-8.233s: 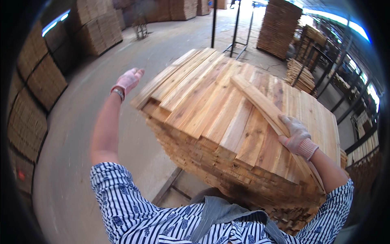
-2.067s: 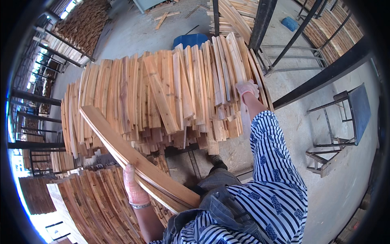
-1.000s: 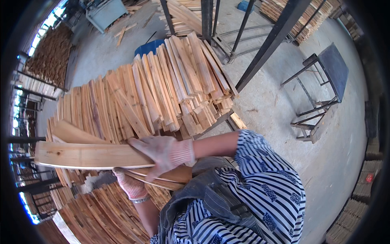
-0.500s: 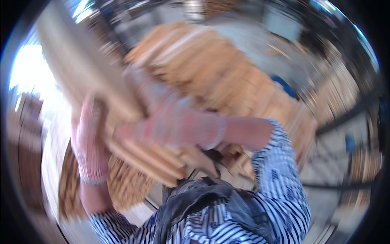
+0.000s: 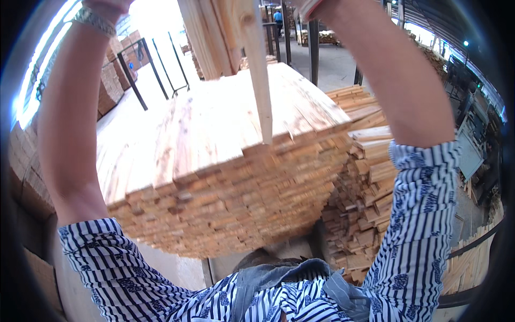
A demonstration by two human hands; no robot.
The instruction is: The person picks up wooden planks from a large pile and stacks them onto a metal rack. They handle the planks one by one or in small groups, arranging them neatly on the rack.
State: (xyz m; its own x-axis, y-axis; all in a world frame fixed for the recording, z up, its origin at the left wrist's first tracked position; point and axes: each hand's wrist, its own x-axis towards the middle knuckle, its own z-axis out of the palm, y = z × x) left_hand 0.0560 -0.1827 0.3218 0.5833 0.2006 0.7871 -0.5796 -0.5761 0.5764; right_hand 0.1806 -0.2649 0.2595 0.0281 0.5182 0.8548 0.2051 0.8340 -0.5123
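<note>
Boards (image 5: 210, 37) upright, grip out of frame

Grey floor (image 5: 339, 60) past a big stack (image 5: 236, 198): glare-washed top, ragged front edge; rougher pile (image 5: 367, 196) just beside its right. Forearms (image 5: 72, 118) well apart, room between. Boards pale, on end, seen against the stack top; narrow one's (image 5: 258, 80) tip near the front edge (contact unclear). Left hand (image 5: 110, 4) and right hand (image 5: 309, 6) flank them up top; fingers hidden, can't tell how spread or what's pinched.
</note>
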